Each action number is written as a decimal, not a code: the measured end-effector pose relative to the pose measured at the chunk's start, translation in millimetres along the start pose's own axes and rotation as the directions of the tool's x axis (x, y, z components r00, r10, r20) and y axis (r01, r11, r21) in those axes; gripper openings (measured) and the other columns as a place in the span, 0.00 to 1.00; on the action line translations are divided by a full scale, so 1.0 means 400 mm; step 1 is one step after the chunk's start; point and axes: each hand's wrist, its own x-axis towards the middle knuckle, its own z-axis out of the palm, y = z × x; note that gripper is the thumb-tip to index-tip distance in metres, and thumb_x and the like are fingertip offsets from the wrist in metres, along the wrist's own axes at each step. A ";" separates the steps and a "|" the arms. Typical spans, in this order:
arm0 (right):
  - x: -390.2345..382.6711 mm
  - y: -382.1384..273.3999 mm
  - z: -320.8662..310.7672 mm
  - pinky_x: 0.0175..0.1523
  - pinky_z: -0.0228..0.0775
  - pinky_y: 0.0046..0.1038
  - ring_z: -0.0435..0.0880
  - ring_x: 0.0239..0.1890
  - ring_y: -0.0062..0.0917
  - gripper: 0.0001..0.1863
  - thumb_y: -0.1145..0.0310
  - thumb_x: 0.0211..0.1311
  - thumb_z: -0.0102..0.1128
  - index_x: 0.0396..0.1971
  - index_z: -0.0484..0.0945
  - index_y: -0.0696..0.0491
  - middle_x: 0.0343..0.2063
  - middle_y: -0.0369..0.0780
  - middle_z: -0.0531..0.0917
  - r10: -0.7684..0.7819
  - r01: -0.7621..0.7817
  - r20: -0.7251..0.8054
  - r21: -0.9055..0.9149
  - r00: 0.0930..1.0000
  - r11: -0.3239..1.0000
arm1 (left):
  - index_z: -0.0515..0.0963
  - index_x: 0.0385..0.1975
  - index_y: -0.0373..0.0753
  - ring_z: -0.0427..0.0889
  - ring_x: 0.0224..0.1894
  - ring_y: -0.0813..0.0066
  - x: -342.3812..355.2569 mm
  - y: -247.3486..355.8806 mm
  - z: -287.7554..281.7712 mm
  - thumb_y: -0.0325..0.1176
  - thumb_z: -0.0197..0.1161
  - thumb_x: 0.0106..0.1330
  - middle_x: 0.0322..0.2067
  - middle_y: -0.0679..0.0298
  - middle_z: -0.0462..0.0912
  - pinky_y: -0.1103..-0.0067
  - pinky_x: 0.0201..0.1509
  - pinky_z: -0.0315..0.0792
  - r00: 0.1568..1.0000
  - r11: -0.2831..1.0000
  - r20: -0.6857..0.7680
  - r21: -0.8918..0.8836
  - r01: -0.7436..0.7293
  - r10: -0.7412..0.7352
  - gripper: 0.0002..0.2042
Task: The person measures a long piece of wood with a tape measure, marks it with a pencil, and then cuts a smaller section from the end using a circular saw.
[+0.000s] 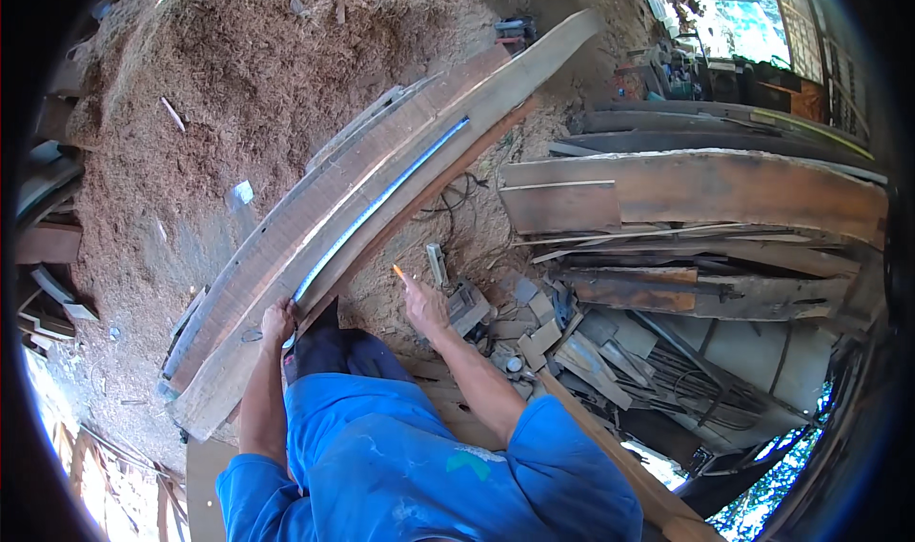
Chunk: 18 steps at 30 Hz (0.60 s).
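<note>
A big heap of sawdust [238, 84] is filling the far left of the scene, sloping down toward the near left. Across the middle, a long plank [381, 199] is running from the near left up to the far right, lying on top of other long boards [286, 218] that are sitting just to its left. On the right, a stack of wide, weathered boards [696, 194] is lying well apart from the plank, with short wood offcuts [553, 337] scattered near its near end.

A person in a blue shirt [400, 456] is leaning over the near end of the plank. A tape measure [381, 204] is lying stretched along the top of the plank, its blade reaching from the near end toward the far right.

The left hand [277, 321] is resting on the near end of the plank, its fingers curled down and pressing at the near end of the tape; whether they are pinching the tape itself I cannot tell. The right hand [424, 306] is hovering just right of the plank, above the sawdust-covered ground, its fingers closed around an orange pencil [399, 273] whose tip is pointing toward the plank's right edge. A small grey block [437, 263] is lying on the ground just right of the pencil.
</note>
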 end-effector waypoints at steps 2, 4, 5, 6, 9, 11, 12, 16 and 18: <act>-0.022 0.015 -0.015 0.40 0.75 0.50 0.84 0.36 0.49 0.20 0.67 0.66 0.51 0.57 0.74 0.49 0.36 0.50 0.84 -0.023 0.023 -0.006 0.005 1.000 1.000 | 0.79 0.39 0.43 0.81 0.44 0.42 0.000 0.007 0.003 0.47 0.49 0.74 0.37 0.45 0.83 0.54 0.46 0.73 1.000 0.999 -0.017 0.041 0.005 -0.004 0.16; -0.045 0.034 -0.031 0.40 0.76 0.50 0.85 0.35 0.49 0.20 0.67 0.66 0.51 0.58 0.74 0.48 0.35 0.50 0.84 -0.022 0.022 0.008 -0.009 1.000 1.000 | 0.79 0.39 0.43 0.81 0.45 0.42 0.000 0.014 0.006 0.47 0.50 0.73 0.38 0.45 0.83 0.54 0.46 0.73 1.000 0.999 -0.020 0.037 0.020 -0.019 0.16; -0.055 0.043 -0.038 0.40 0.76 0.49 0.85 0.35 0.49 0.20 0.67 0.66 0.50 0.58 0.74 0.47 0.35 0.50 0.84 -0.016 0.017 0.023 -0.022 1.000 1.000 | 0.79 0.39 0.43 0.81 0.45 0.42 -0.002 0.017 0.006 0.47 0.50 0.73 0.38 0.45 0.83 0.53 0.46 0.73 0.998 0.998 -0.021 0.030 0.053 -0.053 0.16; -0.063 0.054 -0.046 0.41 0.76 0.49 0.85 0.35 0.49 0.20 0.67 0.65 0.50 0.58 0.74 0.47 0.34 0.50 0.85 0.010 -0.006 0.056 -0.066 0.998 0.998 | 0.79 0.40 0.43 0.81 0.45 0.42 -0.004 0.022 0.007 0.47 0.50 0.73 0.38 0.45 0.83 0.53 0.47 0.73 0.999 0.999 -0.021 0.036 0.037 -0.036 0.16; -0.089 0.081 -0.069 0.40 0.76 0.49 0.85 0.34 0.48 0.18 0.67 0.65 0.50 0.55 0.76 0.47 0.32 0.50 0.85 0.007 0.002 0.066 -0.125 0.998 0.992 | 0.79 0.41 0.42 0.81 0.46 0.43 -0.003 0.037 0.002 0.46 0.50 0.72 0.39 0.45 0.83 0.53 0.47 0.74 1.000 0.999 -0.008 0.049 0.020 -0.020 0.15; -0.100 0.096 -0.084 0.40 0.76 0.49 0.85 0.34 0.47 0.17 0.65 0.66 0.50 0.52 0.78 0.45 0.32 0.50 0.85 0.053 -0.038 0.102 -0.146 0.993 0.989 | 0.78 0.43 0.41 0.82 0.46 0.45 -0.006 0.040 -0.004 0.45 0.50 0.71 0.40 0.47 0.84 0.54 0.48 0.75 0.996 0.995 0.018 0.049 0.084 -0.085 0.15; -0.105 0.102 -0.093 0.40 0.75 0.49 0.85 0.35 0.47 0.16 0.64 0.66 0.50 0.51 0.79 0.45 0.32 0.50 0.85 0.028 -0.014 0.092 -0.149 0.995 0.989 | 0.78 0.43 0.41 0.82 0.46 0.46 -0.008 0.042 -0.008 0.45 0.49 0.70 0.41 0.48 0.84 0.55 0.48 0.76 0.996 0.996 0.053 0.055 0.069 -0.072 0.16; -0.105 0.115 -0.120 0.41 0.75 0.50 0.85 0.36 0.48 0.16 0.63 0.67 0.51 0.51 0.79 0.46 0.32 0.51 0.85 -0.041 0.057 0.096 -0.169 0.995 0.984 | 0.81 0.43 0.44 0.82 0.49 0.47 -0.025 0.057 -0.008 0.45 0.50 0.69 0.44 0.51 0.85 0.56 0.51 0.76 0.988 0.988 -0.016 -0.018 0.155 -0.155 0.16; -0.095 0.122 -0.134 0.41 0.75 0.50 0.85 0.35 0.48 0.16 0.63 0.67 0.51 0.51 0.79 0.46 0.32 0.51 0.85 -0.062 0.083 0.097 -0.234 0.993 0.969 | 0.81 0.42 0.43 0.82 0.48 0.46 -0.034 0.063 -0.011 0.46 0.50 0.70 0.43 0.51 0.84 0.55 0.50 0.76 0.986 0.987 -0.049 -0.038 0.155 -0.157 0.16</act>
